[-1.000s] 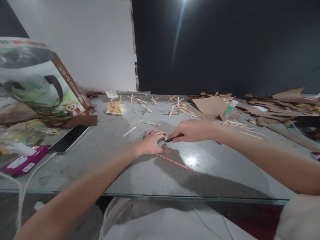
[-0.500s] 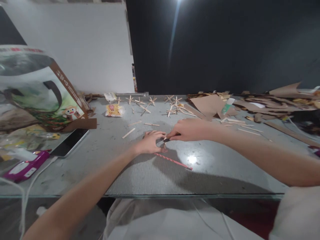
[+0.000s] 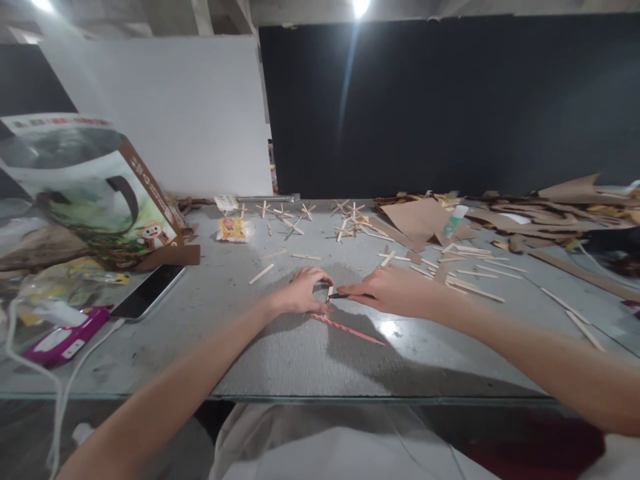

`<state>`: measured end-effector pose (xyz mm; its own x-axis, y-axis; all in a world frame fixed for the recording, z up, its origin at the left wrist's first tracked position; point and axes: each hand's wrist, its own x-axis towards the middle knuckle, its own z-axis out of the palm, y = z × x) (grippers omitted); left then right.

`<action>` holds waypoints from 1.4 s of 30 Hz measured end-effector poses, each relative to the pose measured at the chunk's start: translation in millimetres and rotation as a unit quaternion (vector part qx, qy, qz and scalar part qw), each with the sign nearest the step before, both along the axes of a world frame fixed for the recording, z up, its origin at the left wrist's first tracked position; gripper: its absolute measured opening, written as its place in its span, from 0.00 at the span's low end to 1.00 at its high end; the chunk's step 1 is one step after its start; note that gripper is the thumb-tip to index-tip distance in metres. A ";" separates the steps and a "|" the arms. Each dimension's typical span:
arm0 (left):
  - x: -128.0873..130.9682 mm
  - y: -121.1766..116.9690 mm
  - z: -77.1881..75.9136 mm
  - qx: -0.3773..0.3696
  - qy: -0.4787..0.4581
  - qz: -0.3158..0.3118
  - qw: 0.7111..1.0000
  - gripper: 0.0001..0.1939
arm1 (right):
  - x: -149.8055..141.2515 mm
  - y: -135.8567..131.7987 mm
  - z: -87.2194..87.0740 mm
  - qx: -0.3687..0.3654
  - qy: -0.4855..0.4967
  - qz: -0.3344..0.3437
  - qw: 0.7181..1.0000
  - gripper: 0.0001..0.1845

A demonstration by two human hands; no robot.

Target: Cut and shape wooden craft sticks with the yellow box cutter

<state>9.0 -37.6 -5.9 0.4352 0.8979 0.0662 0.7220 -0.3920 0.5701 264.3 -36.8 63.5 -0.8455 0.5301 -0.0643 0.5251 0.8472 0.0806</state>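
My left hand (image 3: 304,292) rests on the table, its thumb and fingers curved around a short piece of wooden stick (image 3: 330,292). My right hand (image 3: 385,289) is closed on a thin dark tool, perhaps a blade (image 3: 343,295), whose tip points left at the wood piece. Whether that tip touches the wood, I cannot tell. Just in front of my hands lies a slim pink striped rod (image 3: 350,329), like a pencil. Three loose wooden sticks lie beyond my left hand, one of them a pale stick (image 3: 261,274).
Star-shaped stick pieces (image 3: 294,227) stand along the back. More loose sticks (image 3: 475,289), a glue stick (image 3: 455,221) and brown cardboard (image 3: 413,220) are at right. Left are a phone (image 3: 149,292), a purple power strip (image 3: 67,337), a large printed bag (image 3: 100,193) and a yellow packet (image 3: 233,230).
My right hand has drawn slightly right and down, showing more of the dark tool. The left hand still holds the wood piece. The camera view has tilted up a little.
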 end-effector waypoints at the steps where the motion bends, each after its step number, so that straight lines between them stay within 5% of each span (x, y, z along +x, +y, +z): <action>1: -0.3 -1.6 0.0 0.002 -0.003 0.006 1.000 0.29 | -0.3 -1.3 -0.1 0.009 -0.001 0.006 1.000 0.24; 5: -0.2 -10.9 0.8 -0.003 -0.054 0.034 0.998 0.29 | -0.1 -4.8 0.4 0.035 -0.005 0.021 0.999 0.24; 12: 2.5 -26.4 0.8 -0.130 -0.200 0.019 0.971 0.31 | 3.6 -5.2 -0.5 0.076 0.000 0.029 0.997 0.25; 18: 2.3 -22.2 -2.8 -0.122 -0.241 0.041 0.962 0.13 | 3.3 -3.0 -9.2 0.110 0.025 0.002 0.994 0.26; 26: -2.1 -25.1 4.3 -0.120 -0.207 0.073 0.968 0.21 | -7.5 -5.4 -26.5 0.123 0.053 -0.052 0.990 0.27; 36: -2.1 -21.7 -3.8 -0.084 -0.198 0.076 0.974 0.19 | -15.3 1.5 -63.4 0.030 0.185 -0.069 0.980 0.27; 42: -0.1 -21.3 -6.4 -0.061 -0.151 0.074 0.984 0.17 | -17.0 -6.0 -31.6 0.021 0.117 -0.084 0.989 0.27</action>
